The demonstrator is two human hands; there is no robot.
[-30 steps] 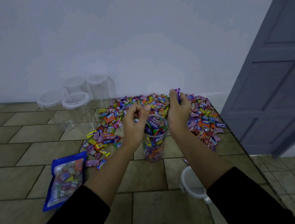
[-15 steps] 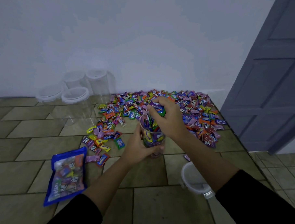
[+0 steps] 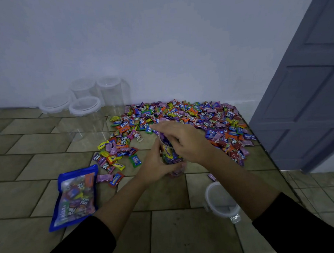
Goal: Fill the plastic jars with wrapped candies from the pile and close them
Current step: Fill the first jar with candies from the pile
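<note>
Plastic jars (image 3: 85, 107): four clear empty ones are standing far left by the wall (image 3: 159, 50), lids on, clustered tight. Blue candy bag (image 3: 75, 197) is lying flat on the tiled floor (image 3: 39, 166) in front of them, nearer me, with its clear window facing up and candies showing inside. Stray candies (image 3: 116, 165) are trailing from near the bag's top right corner up into the main pile (image 3: 181, 114), which is spreading along the wall base toward the door.

My left hand (image 3: 156, 163) is wrapping round the side of the open jar (image 3: 170, 155), fingers curling round its lower part and clamping it roughly upright on the floor at the pile's near edge. Wrappers are showing through its clear wall, high up toward the mouth.

My right hand (image 3: 188, 142) is hovering palm down right over that mouth, fingers stretching out flat and pointing left, gripping nothing I can see. Can't tell whether it's touching the candies underneath.

Lid (image 3: 217, 196), white-rimmed, is lying on the floor right of the open jar, nearer me, partly hiding behind my right arm (image 3: 241, 184). Grey panelled door (image 3: 304, 101) is standing far right.
</note>
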